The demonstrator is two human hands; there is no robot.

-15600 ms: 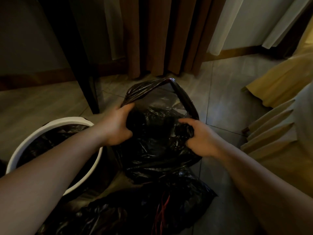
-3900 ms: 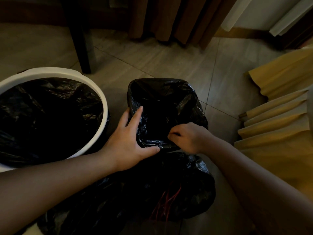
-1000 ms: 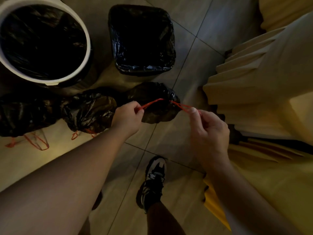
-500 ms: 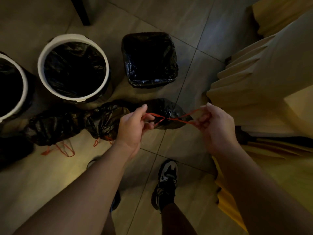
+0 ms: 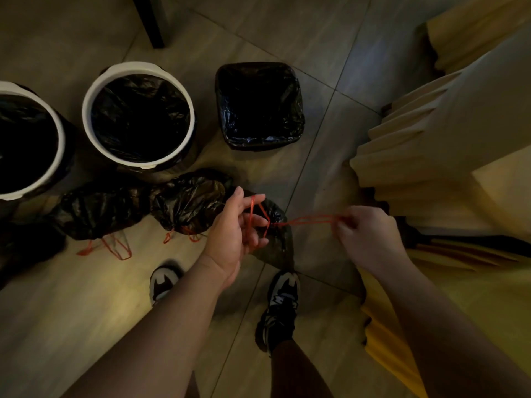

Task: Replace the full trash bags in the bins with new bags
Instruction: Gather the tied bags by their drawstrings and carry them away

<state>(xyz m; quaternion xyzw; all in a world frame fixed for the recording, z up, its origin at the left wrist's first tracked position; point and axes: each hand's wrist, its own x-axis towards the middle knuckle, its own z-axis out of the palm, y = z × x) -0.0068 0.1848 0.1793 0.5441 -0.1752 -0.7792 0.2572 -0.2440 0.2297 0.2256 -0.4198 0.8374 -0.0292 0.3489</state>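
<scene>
- Nearest: our shoes [image 5: 283,297] on the floor [image 5: 86,311].
- Just past them, our left hand [image 5: 232,234] has its fingers [image 5: 258,199] loosely curled, with the red drawstring [image 5: 304,221] looped over them.
- Our right hand [image 5: 365,234] has its fingers pinched together on the drawstring's other end.
- The drawstring is taut, long axis left-right between the hands, meeting at the bag's neck.
- The full bag [image 5: 277,245] lies on the floor under the left hand, just ahead of the right shoe. We judge its neck points up at the hands.
- To its left lie two tied bags [image 5: 189,202], red loops pointing toward us.
- Farthest: two round white bins [image 5: 138,67] and a square bin [image 5: 296,124], all three lined with black bags.
- Our read: relining is done. What's left is this knot, then hauling out the full bags.
</scene>
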